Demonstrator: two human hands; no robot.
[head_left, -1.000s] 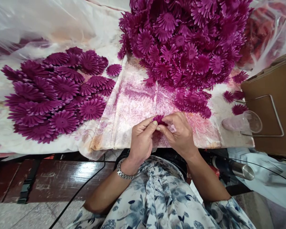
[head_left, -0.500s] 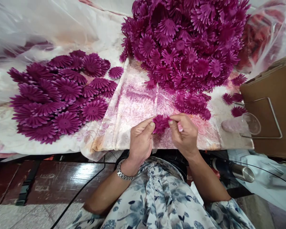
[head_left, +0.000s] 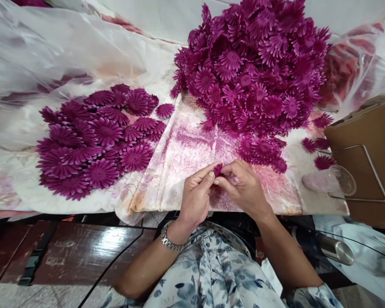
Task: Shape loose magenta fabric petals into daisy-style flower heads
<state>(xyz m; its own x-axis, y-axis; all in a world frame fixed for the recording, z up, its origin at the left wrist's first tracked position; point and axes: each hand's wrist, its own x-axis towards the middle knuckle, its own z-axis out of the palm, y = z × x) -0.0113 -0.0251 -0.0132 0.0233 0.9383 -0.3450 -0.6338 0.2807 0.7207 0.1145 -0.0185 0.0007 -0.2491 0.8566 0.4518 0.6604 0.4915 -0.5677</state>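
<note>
Magenta artificial flower [head_left: 217, 170] by the surface's [head_left: 186, 149] near edge: spread half a second ago, now bunched small. Left hand [head_left: 197, 194] and right hand [head_left: 244, 186] both pinch it; still mid-handling, I'd judge. Flower pile [head_left: 105, 131] toward left edge, flower heap [head_left: 256, 85] toward far edge: unchanged.

You wear a loose white cloth shirt [head_left: 208, 273] printed with blue-grey flowers and darker blue leaves, its front falling in soft vertical folds between and behind your left hand [head_left: 197, 196] and right hand [head_left: 244, 186]. A silver-coloured metal band of shiny links [head_left: 170, 240] circles your left wrist, just behind the hand; whether it carries a watch face cannot be seen. Your wide sleeves [head_left: 317, 295], in matching white-and-blue floral cloth, end near the elbows, well back from both hands, leaving your forearms [head_left: 282, 248] uncovered.
</note>
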